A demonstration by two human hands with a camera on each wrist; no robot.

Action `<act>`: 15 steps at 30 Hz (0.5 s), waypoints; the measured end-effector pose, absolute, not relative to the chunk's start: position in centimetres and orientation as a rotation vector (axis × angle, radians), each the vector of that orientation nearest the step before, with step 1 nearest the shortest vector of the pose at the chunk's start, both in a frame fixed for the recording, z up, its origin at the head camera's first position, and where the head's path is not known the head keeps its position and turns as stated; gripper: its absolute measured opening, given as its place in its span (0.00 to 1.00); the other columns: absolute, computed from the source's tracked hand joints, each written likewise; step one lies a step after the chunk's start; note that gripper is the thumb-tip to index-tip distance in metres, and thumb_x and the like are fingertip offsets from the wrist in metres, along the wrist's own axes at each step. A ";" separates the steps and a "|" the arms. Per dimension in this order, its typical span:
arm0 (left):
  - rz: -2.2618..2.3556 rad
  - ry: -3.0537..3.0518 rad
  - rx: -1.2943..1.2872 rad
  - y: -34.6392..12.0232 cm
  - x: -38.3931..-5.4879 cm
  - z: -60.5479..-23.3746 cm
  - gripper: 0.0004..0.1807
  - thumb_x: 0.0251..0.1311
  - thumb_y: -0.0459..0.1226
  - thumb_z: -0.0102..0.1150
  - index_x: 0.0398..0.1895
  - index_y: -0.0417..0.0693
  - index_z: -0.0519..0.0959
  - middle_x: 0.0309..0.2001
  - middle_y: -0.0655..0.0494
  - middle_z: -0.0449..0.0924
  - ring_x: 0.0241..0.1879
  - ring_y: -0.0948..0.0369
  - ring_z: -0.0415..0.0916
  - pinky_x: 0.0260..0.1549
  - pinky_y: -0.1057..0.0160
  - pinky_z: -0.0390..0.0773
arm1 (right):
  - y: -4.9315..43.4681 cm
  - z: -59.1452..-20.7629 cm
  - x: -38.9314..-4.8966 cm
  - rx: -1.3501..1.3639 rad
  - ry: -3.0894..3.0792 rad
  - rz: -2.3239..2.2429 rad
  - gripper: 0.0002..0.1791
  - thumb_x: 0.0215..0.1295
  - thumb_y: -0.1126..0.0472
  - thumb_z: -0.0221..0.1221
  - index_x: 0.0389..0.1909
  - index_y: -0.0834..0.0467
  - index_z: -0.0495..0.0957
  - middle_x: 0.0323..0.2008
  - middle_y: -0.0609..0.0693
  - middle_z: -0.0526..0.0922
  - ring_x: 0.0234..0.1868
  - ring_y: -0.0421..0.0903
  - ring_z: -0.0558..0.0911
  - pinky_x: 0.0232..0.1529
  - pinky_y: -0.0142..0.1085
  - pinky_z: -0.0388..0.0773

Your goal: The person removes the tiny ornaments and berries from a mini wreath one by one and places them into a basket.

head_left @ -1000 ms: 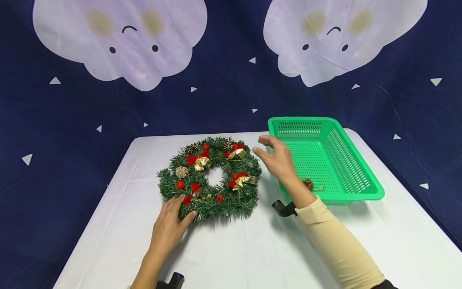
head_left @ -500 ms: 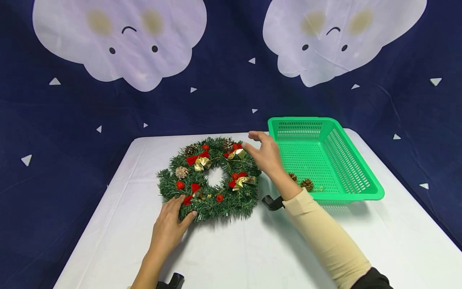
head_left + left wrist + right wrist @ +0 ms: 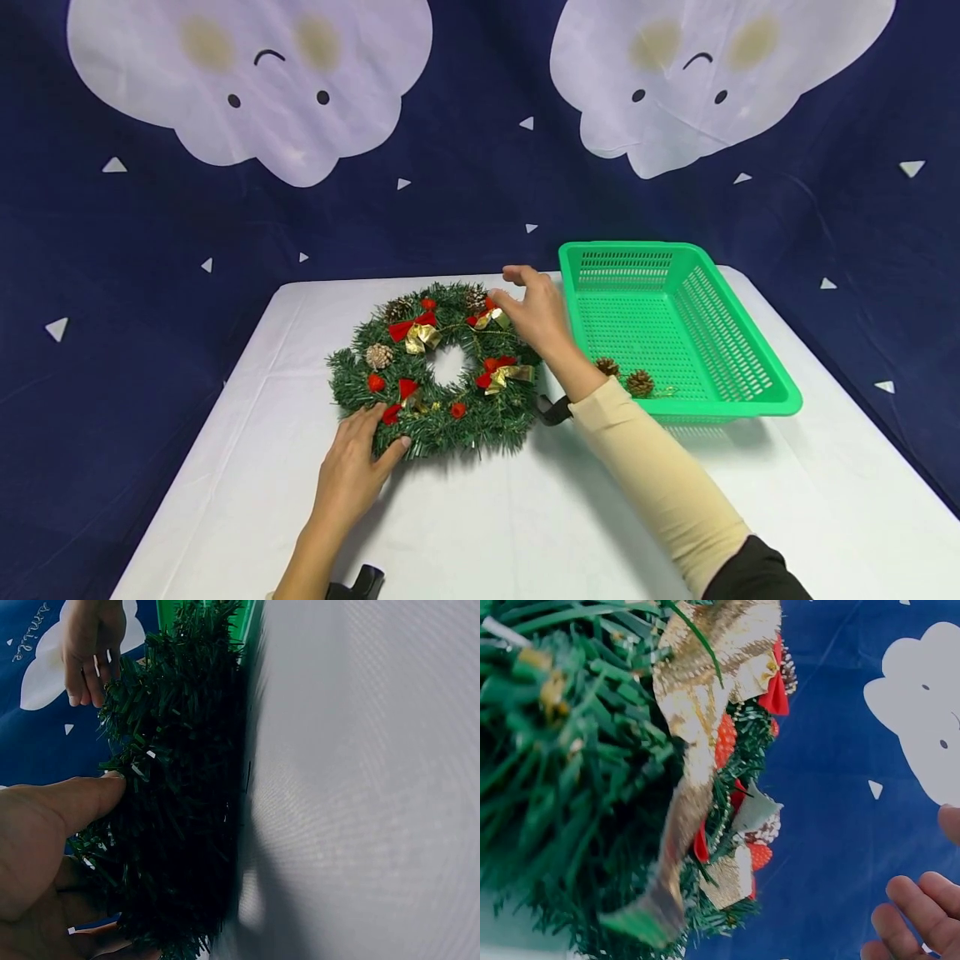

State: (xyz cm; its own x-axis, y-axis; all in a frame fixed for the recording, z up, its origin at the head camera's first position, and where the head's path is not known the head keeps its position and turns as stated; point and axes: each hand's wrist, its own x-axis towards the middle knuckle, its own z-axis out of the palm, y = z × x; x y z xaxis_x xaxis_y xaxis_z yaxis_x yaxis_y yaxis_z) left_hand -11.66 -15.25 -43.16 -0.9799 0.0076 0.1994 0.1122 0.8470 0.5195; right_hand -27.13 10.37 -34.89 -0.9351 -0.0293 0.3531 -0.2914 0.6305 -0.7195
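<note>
A green tinsel wreath [image 3: 480, 429] lies on the white table, trimmed with red and gold bows, red berries and pine cones. At its front left edge my left hand [image 3: 351, 462] holds it, thumb and fingers spread round the greenery. The left wrist view shows the thumb [image 3: 90, 799] touching the wreath's side, with the fingers partly hidden behind the tinsel. My right hand [image 3: 542, 317] hovers over the wreath's back right part, near a red and gold bow [image 3: 492, 317]. Its fingers are loosely bent and hold nothing; in the right wrist view they stand apart from the wreath.
A green plastic basket [image 3: 690, 407] stands at the right, with pine cones [image 3: 640, 383] in its near left corner, partly behind my right forearm. A dark blue cloth with white clouds [image 3: 247, 108] hangs behind the table [image 3: 480, 533].
My right hand has moved left from beside the basket to above the wreath's back right part, uncovering another pine cone in the basket. The left hand and wreath stay put.
</note>
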 end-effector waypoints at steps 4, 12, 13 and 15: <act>-0.817 -2.835 -0.092 -15.2 -11.7 -43.2 0.36 0.58 0.52 0.61 0.66 0.43 0.66 0.65 0.42 0.68 0.67 0.44 0.60 0.60 0.38 0.66 | 9.8 -35.2 -27.5 0.248 -2.539 1.245 0.25 0.61 0.50 0.61 0.57 0.57 0.74 0.54 0.54 0.80 0.57 0.53 0.74 0.57 0.49 0.71; -0.818 -2.842 -0.083 -15.2 -11.7 -43.1 0.37 0.58 0.52 0.61 0.66 0.44 0.66 0.66 0.42 0.68 0.68 0.44 0.60 0.60 0.38 0.66 | 8.7 -35.5 -28.4 0.264 -2.546 1.213 0.25 0.62 0.50 0.60 0.57 0.57 0.73 0.54 0.54 0.80 0.57 0.53 0.74 0.61 0.49 0.69; -0.820 -2.841 -0.081 -15.2 -11.7 -43.1 0.37 0.57 0.52 0.61 0.66 0.44 0.66 0.66 0.43 0.68 0.68 0.45 0.60 0.60 0.38 0.66 | 8.6 -35.5 -28.5 0.266 -2.545 1.211 0.25 0.62 0.50 0.60 0.57 0.57 0.73 0.54 0.54 0.79 0.57 0.53 0.74 0.60 0.49 0.69; -0.821 -2.841 -0.080 -15.2 -11.7 -43.1 0.37 0.57 0.52 0.61 0.66 0.44 0.66 0.66 0.43 0.68 0.67 0.45 0.60 0.60 0.38 0.66 | 8.3 -35.4 -28.8 0.262 -2.548 1.211 0.26 0.62 0.49 0.60 0.58 0.57 0.73 0.55 0.54 0.79 0.56 0.54 0.74 0.59 0.49 0.69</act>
State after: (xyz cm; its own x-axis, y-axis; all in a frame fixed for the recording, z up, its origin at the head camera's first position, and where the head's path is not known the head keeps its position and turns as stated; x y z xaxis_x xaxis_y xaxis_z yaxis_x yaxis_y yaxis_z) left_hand -11.68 -15.16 -43.10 -0.9818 0.0011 0.1900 0.1022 0.8459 0.5234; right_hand -28.78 8.30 -35.39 -0.9363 -0.0330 0.3497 -0.2920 0.6266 -0.7226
